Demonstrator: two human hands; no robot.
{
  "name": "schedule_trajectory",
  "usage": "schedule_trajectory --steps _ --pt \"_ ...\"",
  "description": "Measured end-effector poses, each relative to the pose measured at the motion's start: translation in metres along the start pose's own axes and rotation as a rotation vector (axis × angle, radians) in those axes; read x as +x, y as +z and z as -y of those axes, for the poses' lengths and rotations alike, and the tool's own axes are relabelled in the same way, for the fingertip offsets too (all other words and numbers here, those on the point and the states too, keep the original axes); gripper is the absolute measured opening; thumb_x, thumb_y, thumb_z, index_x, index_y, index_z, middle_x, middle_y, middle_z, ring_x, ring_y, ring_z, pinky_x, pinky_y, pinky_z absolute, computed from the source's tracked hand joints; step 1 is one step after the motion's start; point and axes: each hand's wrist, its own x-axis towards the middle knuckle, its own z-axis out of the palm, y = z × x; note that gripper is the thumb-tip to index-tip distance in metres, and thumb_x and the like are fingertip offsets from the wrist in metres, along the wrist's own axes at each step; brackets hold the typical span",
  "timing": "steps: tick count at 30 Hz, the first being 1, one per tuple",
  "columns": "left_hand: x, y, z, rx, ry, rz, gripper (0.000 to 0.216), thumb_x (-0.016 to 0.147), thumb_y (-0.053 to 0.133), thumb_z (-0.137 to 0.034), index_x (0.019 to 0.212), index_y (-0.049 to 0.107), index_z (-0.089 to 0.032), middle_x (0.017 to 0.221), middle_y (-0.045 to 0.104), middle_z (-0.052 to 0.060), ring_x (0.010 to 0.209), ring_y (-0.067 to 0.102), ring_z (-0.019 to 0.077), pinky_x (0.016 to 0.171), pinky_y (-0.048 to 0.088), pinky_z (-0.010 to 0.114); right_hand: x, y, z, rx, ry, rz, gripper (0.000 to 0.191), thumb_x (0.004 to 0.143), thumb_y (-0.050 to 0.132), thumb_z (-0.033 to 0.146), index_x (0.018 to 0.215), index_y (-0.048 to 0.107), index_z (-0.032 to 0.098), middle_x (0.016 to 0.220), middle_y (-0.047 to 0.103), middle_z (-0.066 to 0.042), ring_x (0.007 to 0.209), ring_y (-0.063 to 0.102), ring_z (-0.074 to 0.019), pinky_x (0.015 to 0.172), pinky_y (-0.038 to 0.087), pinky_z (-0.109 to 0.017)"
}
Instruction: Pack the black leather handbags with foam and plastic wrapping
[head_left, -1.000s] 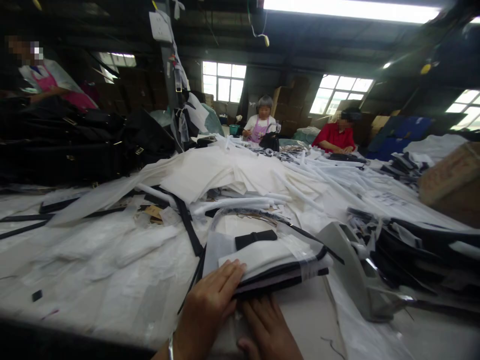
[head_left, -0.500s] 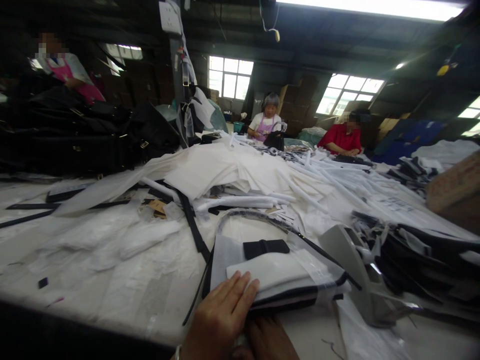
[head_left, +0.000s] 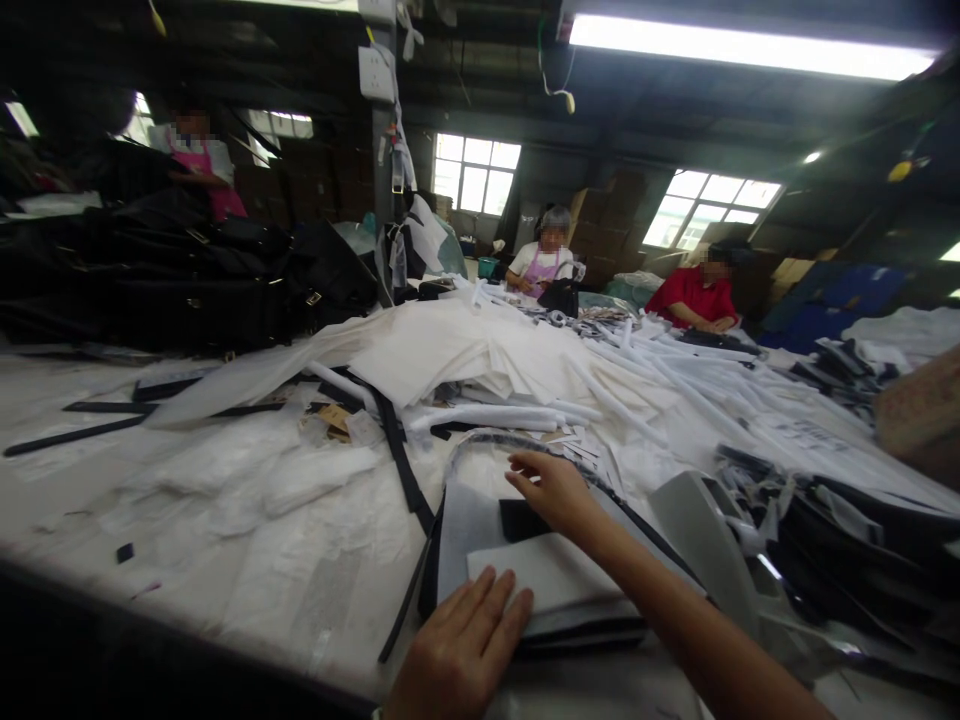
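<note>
Head view: folded black bag [head_left: 589, 637], white sheet [head_left: 566, 575] on top, left grip [head_left: 466, 645] flat on the sheet, not clasping; right grip [head_left: 553, 488] above, loosely open, holding nothing visible. Sheet could slip if left pressure eases. Bag lies bench [head_left: 82, 525] near side.

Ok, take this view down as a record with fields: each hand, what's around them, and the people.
Left hand: palm down on a white sheet
Right hand: near a black piece; contact unclear
Beyond the hands: piled pale sheets
Far left: heaped black bags
Far right: cardboard box
People: three others, one wearing a red top
</note>
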Motion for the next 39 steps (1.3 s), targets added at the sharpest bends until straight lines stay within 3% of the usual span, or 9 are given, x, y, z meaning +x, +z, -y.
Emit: schedule_trajectory --steps 2,4,8,12,18,25,29,34,39 --pt "-0.001 0.005 0.000 0.028 0.016 -0.045 0.041 0.101 0.034 -0.009 0.113 0.071 -0.021 0.109 0.076 0.002 0.098 0.073 0.0174 0.081 0.059 0.023 0.048 0.020 -0.006 -0.047 0.062 0.079 0.022 0.089 0.066 0.031 0.104 0.069 0.015 0.099 0.072 -0.008 0.092 0.068 -0.0214 0.087 0.054 -0.040" --pt "-0.002 0.016 -0.002 0.044 0.002 -0.098 0.037 0.101 0.038 -0.012 0.109 0.073 -0.023 0.104 0.077 -0.001 0.093 0.074 0.0157 0.078 0.059 0.020 0.078 0.043 -0.012 -0.082 0.136 0.124 0.028 0.091 0.064 0.035 0.110 0.064 0.015 0.110 0.067 -0.007 0.097 0.066 -0.0211 0.087 0.054 -0.043" --pt "-0.006 0.052 -0.018 0.035 -0.214 -0.447 0.035 0.101 0.043 -0.019 0.087 0.075 -0.026 0.084 0.079 -0.005 0.074 0.076 0.0125 0.082 0.056 0.018 0.098 0.072 -0.020 -0.062 0.234 0.177 0.030 0.093 0.061 0.035 0.117 0.060 0.016 0.118 0.063 -0.008 0.101 0.063 -0.0220 0.086 0.054 -0.044" --pt "-0.007 0.077 -0.031 0.006 -0.323 -0.552 0.034 0.101 0.043 -0.023 0.085 0.073 -0.027 0.081 0.078 -0.005 0.073 0.075 0.0125 0.090 0.054 0.020 0.105 0.073 -0.026 0.076 0.251 0.284 0.028 0.094 0.061 0.034 0.115 0.061 0.016 0.114 0.064 -0.006 0.095 0.065 -0.0202 0.082 0.056 -0.040" --pt "-0.004 0.079 -0.039 0.001 -0.412 -0.637 0.030 0.099 0.046 -0.024 0.083 0.072 -0.027 0.073 0.077 -0.005 0.072 0.075 0.0116 0.094 0.052 0.019 0.114 0.050 -0.026 0.325 0.235 0.335 0.027 0.094 0.060 0.033 0.114 0.061 0.015 0.108 0.065 -0.006 0.087 0.066 -0.0174 0.074 0.057 -0.036" --pt "-0.008 0.075 -0.056 -0.019 -0.409 -0.610 0.038 0.101 0.041 -0.026 0.076 0.070 -0.026 0.071 0.076 -0.005 0.069 0.074 0.0119 0.084 0.055 0.018 0.126 0.010 0.002 0.580 0.140 0.194 0.022 0.095 0.059 0.031 0.109 0.062 0.014 0.097 0.067 -0.003 0.076 0.066 -0.0135 0.066 0.057 -0.030" --pt "-0.011 0.056 -0.048 0.042 -0.269 -0.528 0.031 0.100 0.045 -0.021 0.083 0.072 -0.024 0.077 0.078 -0.003 0.068 0.075 0.0141 0.076 0.057 0.021 0.114 -0.017 0.028 0.667 0.028 0.136 0.013 0.090 0.066 0.024 0.096 0.061 0.014 0.079 0.071 -0.001 0.068 0.068 -0.0125 0.059 0.054 -0.023" --pt "-0.011 0.012 -0.028 0.029 -0.023 -0.109 0.030 0.100 0.043 -0.017 0.110 0.071 -0.022 0.106 0.077 0.001 0.096 0.073 0.0167 0.083 0.057 0.022 0.049 -0.054 0.055 0.712 -0.139 0.111 0.032 0.079 0.075 0.020 0.109 0.063 0.019 0.074 0.075 0.002 0.078 0.073 -0.0158 0.075 0.055 -0.026" --pt "-0.010 -0.002 -0.026 -0.001 -0.002 -0.018 0.038 0.102 0.034 -0.012 0.118 0.067 -0.019 0.112 0.074 0.004 0.104 0.070 0.0193 0.085 0.058 0.027 -0.045 -0.054 0.061 0.571 -0.310 0.026 0.013 0.082 0.073 0.023 0.094 0.072 0.022 0.087 0.076 0.000 0.080 0.072 -0.0156 0.075 0.055 -0.024"
